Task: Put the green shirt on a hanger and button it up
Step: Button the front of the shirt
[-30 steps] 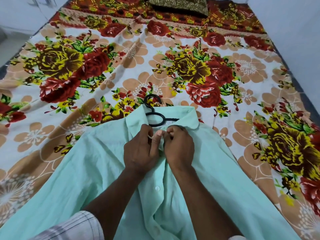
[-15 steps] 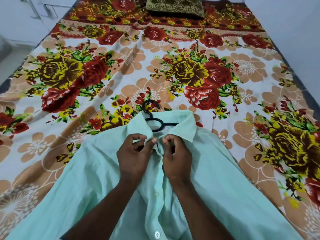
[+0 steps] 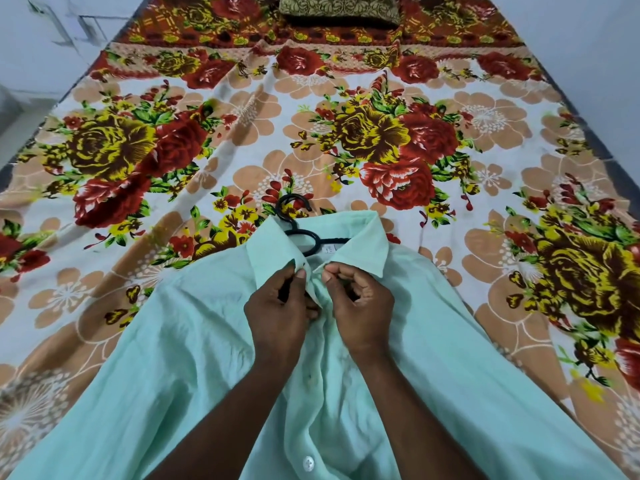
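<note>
The pale green shirt (image 3: 180,358) lies front-up on the bed with its collar pointing away from me. A black hanger (image 3: 300,233) sits inside it; only the hook and neck show above the collar. My left hand (image 3: 277,306) pinches the left front edge just under the collar. My right hand (image 3: 360,299) pinches the right front edge opposite it. The two edges meet between my thumbs at the top of the placket. A white button (image 3: 308,464) shows lower down between my forearms.
The bed is covered with a floral sheet (image 3: 381,140) in red, yellow and tan. A dark patterned pillow (image 3: 339,10) lies at the far end. White walls run along both sides, and the bed's left edge (image 3: 20,157) drops to the floor.
My hands have parted slightly and now hold the two front edges just under the collar. The view has shifted a little closer to the shirt.
</note>
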